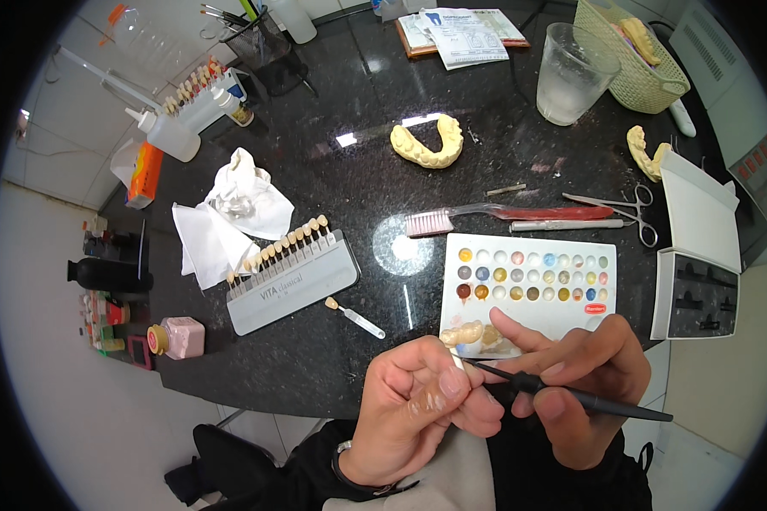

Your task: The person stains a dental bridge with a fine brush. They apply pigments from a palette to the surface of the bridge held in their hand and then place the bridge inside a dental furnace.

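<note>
My left hand [413, 409] is closed, thumb and fingers pinched on a small white piece [454, 358]. My right hand [588, 387] grips a slim black brush [622, 406], its thin tip reaching left to the piece at my left fingertips. Just behind my hands lies a white palette [562, 272] with rows of coloured paint wells and beige, cream blobs or pieces [473, 338] at its lower left, too small to make out. To the left, a grey shade guide [290, 285] holds a row of tooth-coloured tabs; one loose tab [362, 322] lies in front of it.
Yellow dental casts [426, 153] [643, 157], a toothbrush [554, 211], forceps [643, 223] and an open box [694, 294] lie around the palette. Crumpled tissues [239, 200], bottles [170, 136] and a pink jar [183, 336] stand left. A plastic cup [571, 81] and basket [669, 81] are back right.
</note>
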`<state>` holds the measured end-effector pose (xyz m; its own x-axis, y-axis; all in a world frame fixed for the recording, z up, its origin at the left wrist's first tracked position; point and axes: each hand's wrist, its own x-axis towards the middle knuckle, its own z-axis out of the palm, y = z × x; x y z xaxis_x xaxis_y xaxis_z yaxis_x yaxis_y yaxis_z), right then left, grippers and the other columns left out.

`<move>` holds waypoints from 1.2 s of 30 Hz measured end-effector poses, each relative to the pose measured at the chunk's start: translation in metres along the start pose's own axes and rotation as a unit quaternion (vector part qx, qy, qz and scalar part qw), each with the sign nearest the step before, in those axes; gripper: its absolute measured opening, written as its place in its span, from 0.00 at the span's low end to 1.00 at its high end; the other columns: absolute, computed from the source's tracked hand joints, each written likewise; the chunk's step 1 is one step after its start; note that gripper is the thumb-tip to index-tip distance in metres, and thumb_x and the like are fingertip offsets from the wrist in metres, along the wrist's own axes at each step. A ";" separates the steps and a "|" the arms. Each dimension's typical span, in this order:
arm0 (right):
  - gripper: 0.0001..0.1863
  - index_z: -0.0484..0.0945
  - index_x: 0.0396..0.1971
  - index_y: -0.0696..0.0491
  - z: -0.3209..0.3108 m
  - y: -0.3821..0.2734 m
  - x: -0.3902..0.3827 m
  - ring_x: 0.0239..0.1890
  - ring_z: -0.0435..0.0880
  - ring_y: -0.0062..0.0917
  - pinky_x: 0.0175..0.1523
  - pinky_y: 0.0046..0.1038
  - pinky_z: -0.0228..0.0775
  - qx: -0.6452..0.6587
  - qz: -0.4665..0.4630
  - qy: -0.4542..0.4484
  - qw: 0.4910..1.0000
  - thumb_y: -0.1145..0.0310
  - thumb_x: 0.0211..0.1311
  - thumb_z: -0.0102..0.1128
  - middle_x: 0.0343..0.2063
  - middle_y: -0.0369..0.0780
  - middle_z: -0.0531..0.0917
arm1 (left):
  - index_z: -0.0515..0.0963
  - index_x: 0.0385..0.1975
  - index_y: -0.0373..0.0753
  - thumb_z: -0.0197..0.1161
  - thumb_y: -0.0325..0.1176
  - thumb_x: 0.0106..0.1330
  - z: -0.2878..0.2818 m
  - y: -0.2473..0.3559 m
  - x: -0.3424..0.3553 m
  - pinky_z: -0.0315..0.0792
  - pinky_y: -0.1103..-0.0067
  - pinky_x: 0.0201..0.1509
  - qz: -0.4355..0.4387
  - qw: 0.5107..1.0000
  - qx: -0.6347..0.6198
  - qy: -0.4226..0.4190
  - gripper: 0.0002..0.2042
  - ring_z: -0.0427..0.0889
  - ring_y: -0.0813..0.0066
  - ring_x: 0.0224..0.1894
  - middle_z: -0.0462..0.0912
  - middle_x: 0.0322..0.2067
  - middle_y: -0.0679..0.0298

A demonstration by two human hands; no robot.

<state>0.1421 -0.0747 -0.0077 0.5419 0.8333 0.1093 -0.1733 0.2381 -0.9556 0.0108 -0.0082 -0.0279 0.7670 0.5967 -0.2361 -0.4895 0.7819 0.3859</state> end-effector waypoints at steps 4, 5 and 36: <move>0.16 0.63 0.25 0.55 0.003 0.000 0.002 0.20 0.80 0.22 0.53 0.54 0.63 0.025 0.003 0.019 1.000 0.64 0.52 0.62 0.13 0.37 0.74 | 0.69 0.29 0.30 0.52 0.27 0.63 0.003 0.002 0.002 0.80 0.77 0.35 -0.007 1.000 0.003 -0.006 0.06 0.82 0.66 0.30 0.79 0.29 0.46; 0.16 0.63 0.25 0.55 0.003 0.001 0.002 0.20 0.79 0.21 0.52 0.54 0.64 0.026 0.001 0.022 0.999 0.64 0.52 0.63 0.14 0.37 0.74 | 0.69 0.29 0.30 0.52 0.27 0.63 0.003 0.003 0.002 0.80 0.77 0.36 -0.009 1.000 0.008 -0.003 0.06 0.82 0.66 0.30 0.79 0.27 0.47; 0.11 0.68 0.30 0.61 -0.012 0.001 0.002 0.36 0.82 0.31 0.59 0.48 0.58 0.096 0.011 -0.050 0.994 0.81 0.49 0.61 0.23 0.44 0.79 | 0.69 0.28 0.31 0.53 0.28 0.63 0.008 0.004 0.001 0.80 0.76 0.36 -0.009 0.999 0.038 0.011 0.06 0.82 0.65 0.32 0.79 0.24 0.49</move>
<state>0.1529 -0.0792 -0.0115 0.4528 0.8829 0.1241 -0.3439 0.3014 -0.8893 0.0129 -0.0054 -0.0197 0.7651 0.5879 -0.2627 -0.4424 0.7764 0.4489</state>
